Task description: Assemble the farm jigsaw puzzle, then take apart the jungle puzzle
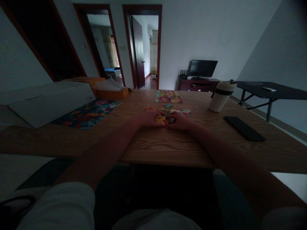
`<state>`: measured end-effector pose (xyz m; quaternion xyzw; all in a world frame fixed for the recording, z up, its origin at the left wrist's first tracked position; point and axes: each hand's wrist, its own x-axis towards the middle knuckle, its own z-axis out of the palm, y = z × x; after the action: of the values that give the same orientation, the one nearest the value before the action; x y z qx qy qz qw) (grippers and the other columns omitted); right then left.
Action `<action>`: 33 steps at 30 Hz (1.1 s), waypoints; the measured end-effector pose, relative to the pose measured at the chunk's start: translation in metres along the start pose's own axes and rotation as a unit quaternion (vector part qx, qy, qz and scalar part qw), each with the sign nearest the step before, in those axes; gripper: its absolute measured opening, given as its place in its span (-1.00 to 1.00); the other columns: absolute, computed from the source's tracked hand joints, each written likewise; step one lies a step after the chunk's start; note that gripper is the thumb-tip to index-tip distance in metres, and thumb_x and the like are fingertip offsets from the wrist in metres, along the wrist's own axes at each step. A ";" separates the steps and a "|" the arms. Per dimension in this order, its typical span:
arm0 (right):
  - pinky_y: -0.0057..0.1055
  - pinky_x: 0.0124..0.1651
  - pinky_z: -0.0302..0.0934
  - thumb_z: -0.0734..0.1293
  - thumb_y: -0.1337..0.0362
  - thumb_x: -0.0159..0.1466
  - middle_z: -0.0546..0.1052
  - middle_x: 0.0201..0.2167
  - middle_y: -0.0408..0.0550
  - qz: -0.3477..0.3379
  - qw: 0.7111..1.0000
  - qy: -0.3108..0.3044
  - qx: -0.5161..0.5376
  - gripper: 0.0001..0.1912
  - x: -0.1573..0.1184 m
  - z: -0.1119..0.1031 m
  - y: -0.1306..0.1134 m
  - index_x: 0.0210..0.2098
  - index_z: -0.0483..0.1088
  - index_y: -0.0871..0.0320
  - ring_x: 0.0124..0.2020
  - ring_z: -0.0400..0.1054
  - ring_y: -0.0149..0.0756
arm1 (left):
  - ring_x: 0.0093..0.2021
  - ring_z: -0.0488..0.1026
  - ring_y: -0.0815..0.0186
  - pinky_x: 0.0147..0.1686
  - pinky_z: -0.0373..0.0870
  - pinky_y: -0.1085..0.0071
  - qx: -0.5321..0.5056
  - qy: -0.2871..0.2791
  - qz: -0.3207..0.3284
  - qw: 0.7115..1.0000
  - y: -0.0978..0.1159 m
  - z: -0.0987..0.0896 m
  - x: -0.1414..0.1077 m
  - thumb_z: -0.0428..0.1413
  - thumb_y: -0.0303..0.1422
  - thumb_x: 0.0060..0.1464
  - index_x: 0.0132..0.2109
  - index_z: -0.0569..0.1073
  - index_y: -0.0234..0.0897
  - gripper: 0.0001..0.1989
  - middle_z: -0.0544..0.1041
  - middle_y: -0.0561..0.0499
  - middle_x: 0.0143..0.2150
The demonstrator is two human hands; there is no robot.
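Note:
In the head view, a joined yellow-orange patch of jigsaw pieces [161, 120] lies on the wooden table between my hands. My left hand [150, 118] curls round its left side, thumb and fingers on the edge. On the right side my right hand [178, 121] is closed, its thumb and fingertips pinched at a small jigsaw piece [171, 119] that the fingers partly cover. Just beyond my fingers spread more colourful loose jigsaw pieces [168, 108]. Farther back lies a printed picture sheet [168, 96] in pink, yellow and green. Dim light blurs the small details.
A dark floral sheet [87, 112] lies at the left, near a white box [51, 100] and an orange box tray [112, 93]. On the right stand a cream tumbler [221, 97] and a flat black slab [244, 128]. The wooden table's front edge [168, 162] is close to me.

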<state>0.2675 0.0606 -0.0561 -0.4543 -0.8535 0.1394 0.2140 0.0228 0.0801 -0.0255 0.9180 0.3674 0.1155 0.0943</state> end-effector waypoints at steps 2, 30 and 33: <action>-0.22 0.07 0.33 0.48 0.08 0.22 0.59 0.00 0.04 0.000 0.998 -0.041 0.039 -0.65 0.000 -0.006 0.001 -0.05 0.62 0.06 -0.04 0.48 -0.09 | 0.16 0.44 0.02 0.18 0.31 0.19 -0.011 -0.020 -0.003 1.000 0.007 -0.001 -0.003 0.26 0.05 0.02 0.37 0.30 -0.23 -0.15 0.46 -0.18 0.27; -0.30 -0.13 0.33 0.55 0.00 0.04 0.57 -0.07 0.02 0.111 0.975 -0.194 -0.001 -0.40 -0.045 -0.054 -0.001 0.02 0.49 0.09 -0.15 0.47 -0.13 | 0.29 0.34 0.06 0.25 0.21 0.23 0.010 -0.002 -0.172 0.985 -0.065 -0.001 0.012 -0.02 0.06 0.28 0.31 0.37 -0.18 -0.39 0.40 -0.17 0.34; -0.27 -0.12 0.33 0.56 0.00 0.02 0.58 -0.09 0.03 0.131 0.971 -0.196 -0.025 -0.41 -0.048 -0.058 -0.002 -0.01 0.51 0.09 -0.13 0.48 -0.09 | 0.13 0.45 0.11 0.10 0.32 0.28 -0.011 0.016 -0.169 0.985 -0.069 -0.003 0.010 0.02 0.02 0.26 0.23 0.43 -0.24 -0.44 0.51 -0.19 0.20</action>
<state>0.3185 0.0223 -0.0160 -0.5314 -0.8148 0.2317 0.0110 -0.0158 0.1364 -0.0388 0.8397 0.5175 0.1169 0.1162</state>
